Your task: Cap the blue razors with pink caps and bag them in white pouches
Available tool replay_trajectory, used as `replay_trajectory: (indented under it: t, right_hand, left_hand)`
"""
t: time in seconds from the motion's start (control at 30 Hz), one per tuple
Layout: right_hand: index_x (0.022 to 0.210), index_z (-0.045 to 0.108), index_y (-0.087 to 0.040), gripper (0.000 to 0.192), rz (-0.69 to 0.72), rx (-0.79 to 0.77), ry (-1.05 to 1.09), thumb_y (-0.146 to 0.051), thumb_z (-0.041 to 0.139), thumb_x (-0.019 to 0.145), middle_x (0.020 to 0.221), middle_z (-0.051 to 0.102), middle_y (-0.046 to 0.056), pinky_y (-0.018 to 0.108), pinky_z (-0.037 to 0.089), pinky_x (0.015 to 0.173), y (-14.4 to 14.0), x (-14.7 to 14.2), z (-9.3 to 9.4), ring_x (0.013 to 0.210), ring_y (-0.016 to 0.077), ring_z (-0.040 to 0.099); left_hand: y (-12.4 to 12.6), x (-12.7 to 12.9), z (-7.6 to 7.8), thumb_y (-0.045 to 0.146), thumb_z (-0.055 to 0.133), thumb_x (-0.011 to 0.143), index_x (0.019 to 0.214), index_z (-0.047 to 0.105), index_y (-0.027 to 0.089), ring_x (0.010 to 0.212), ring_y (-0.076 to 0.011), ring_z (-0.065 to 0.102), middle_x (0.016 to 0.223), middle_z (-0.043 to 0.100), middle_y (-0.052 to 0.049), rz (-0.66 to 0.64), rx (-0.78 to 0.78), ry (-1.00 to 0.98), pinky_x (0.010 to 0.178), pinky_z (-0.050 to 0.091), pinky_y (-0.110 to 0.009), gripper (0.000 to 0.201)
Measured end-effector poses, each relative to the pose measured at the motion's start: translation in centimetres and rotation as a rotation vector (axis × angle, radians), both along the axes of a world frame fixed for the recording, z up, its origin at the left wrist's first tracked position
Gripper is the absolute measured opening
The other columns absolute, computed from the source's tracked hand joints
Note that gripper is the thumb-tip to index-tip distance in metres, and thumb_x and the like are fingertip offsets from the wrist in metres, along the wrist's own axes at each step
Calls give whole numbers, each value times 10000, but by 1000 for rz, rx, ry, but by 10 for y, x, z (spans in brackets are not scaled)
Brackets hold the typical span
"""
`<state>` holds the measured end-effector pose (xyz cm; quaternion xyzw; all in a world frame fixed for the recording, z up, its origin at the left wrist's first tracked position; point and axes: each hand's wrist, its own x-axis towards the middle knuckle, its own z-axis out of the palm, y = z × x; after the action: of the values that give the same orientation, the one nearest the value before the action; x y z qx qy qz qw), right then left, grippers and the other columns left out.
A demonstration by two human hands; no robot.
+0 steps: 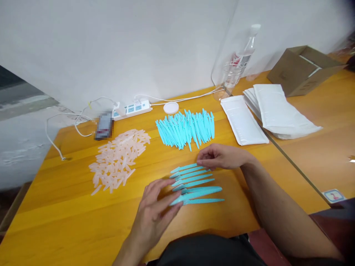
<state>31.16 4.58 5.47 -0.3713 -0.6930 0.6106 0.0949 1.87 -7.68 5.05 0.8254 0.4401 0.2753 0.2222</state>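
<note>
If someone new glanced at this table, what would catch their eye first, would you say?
Probably the row of blue sticks at the table's near middle, with the left hand and right hand at its ends. Behind lie a blue pile and, further left, a pink pile.

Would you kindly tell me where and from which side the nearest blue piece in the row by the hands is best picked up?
Take the nearest blue piece by its thin right end, coming from the right with the right hand. That end lies free on the table; the left hand covers the wide left end, and neighbours crowd its far side.
</note>
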Motion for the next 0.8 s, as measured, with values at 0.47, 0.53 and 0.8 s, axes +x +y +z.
replay_trajectory:
  t: [0.47, 0.53, 0.8]
  right_hand:
    - [800, 639, -164, 462, -546, 239, 11, -625, 641, 827, 597, 380, -65, 259, 246, 513, 16, 2, -24, 550, 95, 315]
    - [801, 637, -162, 452, -577, 249, 27, -614, 652, 822, 596, 386, -65, 256, 245, 510, 16, 3, -25, 547, 92, 315]
    - [840, 659, -157, 415, -637, 244, 41, -572, 668, 817, 614, 452, -56, 254, 263, 505, 19, 3, -31, 547, 95, 351]
  left_hand:
    - [-24, 24, -22, 381, 672, 922, 1485, 477, 337, 1482, -331, 350, 1566, 463, -87, -66, 182, 304, 1170, 330, -553, 597]
    - [-18, 37, -23, 449, 608, 952, 1527, 420, 352, 1525, -341, 264, 1640, 345, -64, -163, 169, 402, 1208, 253, -594, 613]
    - [12, 62, -40, 534, 477, 995, 1564, 341, 380, 1543, -367, 201, 1683, 235, -43, -137, 105, 524, 1208, 228, -655, 606]
